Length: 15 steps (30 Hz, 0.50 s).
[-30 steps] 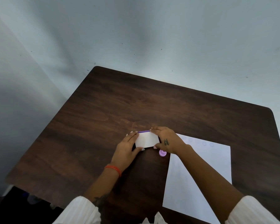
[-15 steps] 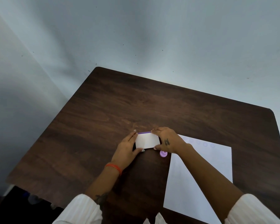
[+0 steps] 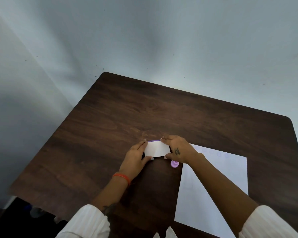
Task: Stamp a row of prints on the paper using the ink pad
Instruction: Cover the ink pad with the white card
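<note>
A small white rectangular ink pad case [image 3: 156,151] with a purple far edge lies on the dark wooden table [image 3: 110,126]. My left hand [image 3: 136,156] grips its left end and my right hand [image 3: 176,149] grips its right end, thumbs on the near side. A small purple round stamp [image 3: 174,164] stands on the table just under my right wrist. The white paper [image 3: 218,182] lies to the right, with a row of several faint purple ring prints [image 3: 218,154] near its far edge. My right forearm covers part of the sheet.
The table sits in a corner between pale grey walls [image 3: 144,40]. Its left and far edges are close to the walls. An orange band [image 3: 121,176] is on my left wrist.
Both hands stay on the ink pad case with almost no movement. The white lid now looks lower and flatter over the purple base.
</note>
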{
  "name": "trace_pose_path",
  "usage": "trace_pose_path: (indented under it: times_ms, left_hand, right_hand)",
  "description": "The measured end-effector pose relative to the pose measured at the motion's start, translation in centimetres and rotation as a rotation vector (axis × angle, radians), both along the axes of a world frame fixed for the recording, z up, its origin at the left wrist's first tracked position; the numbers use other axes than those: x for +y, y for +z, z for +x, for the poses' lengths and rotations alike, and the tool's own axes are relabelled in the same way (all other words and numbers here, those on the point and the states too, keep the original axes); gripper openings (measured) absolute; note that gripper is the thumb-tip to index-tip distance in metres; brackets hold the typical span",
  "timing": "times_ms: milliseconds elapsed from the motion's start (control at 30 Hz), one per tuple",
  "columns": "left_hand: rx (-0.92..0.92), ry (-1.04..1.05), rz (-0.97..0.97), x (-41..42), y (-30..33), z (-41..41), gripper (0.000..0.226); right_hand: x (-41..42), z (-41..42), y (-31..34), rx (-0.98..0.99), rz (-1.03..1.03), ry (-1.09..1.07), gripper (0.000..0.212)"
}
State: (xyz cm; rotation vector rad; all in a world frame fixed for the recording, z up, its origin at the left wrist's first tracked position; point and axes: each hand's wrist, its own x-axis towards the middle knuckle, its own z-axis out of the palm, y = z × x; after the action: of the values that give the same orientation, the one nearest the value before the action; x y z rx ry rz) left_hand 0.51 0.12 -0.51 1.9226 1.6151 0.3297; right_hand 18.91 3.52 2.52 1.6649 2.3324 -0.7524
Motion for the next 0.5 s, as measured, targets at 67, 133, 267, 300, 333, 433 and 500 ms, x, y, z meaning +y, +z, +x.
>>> trace_pose_path:
  times_ms: [67, 133, 267, 300, 333, 433, 500]
  left_hand:
    - [-0.006, 0.002, 0.006, -0.02, 0.07, 0.03, 0.063]
    - [-0.007, 0.002, 0.008, -0.03, 0.04, 0.06, 0.063]
    - [-0.008, 0.009, 0.008, -0.09, -0.19, -0.03, 0.066]
    - [-0.012, 0.015, 0.009, -0.1, -0.22, -0.05, 0.066]
    - [-0.016, 0.023, 0.012, -0.1, -0.25, -0.03, 0.067]
    - [-0.023, 0.037, 0.021, -0.12, -0.26, 0.04, 0.069]
    - [-0.025, 0.041, 0.02, -0.16, -0.28, 0.07, 0.068]
  right_hand:
    - [-0.08, 0.04, -0.06, 0.019, 0.01, -0.013, 0.071]
    - [-0.08, 0.08, -0.04, 0.032, 0.009, -0.029, 0.071]
    - [0.02, 0.1, -0.13, 0.027, -0.002, -0.021, 0.073]
    - [0.08, 0.12, -0.15, 0.023, -0.002, -0.016, 0.073]
    - [0.15, 0.11, -0.13, 0.021, -0.003, -0.014, 0.072]
    - [0.34, 0.06, -0.01, 0.014, -0.004, -0.009, 0.072]
    - [0.38, 0.01, -0.01, 0.006, 0.001, -0.004, 0.072]
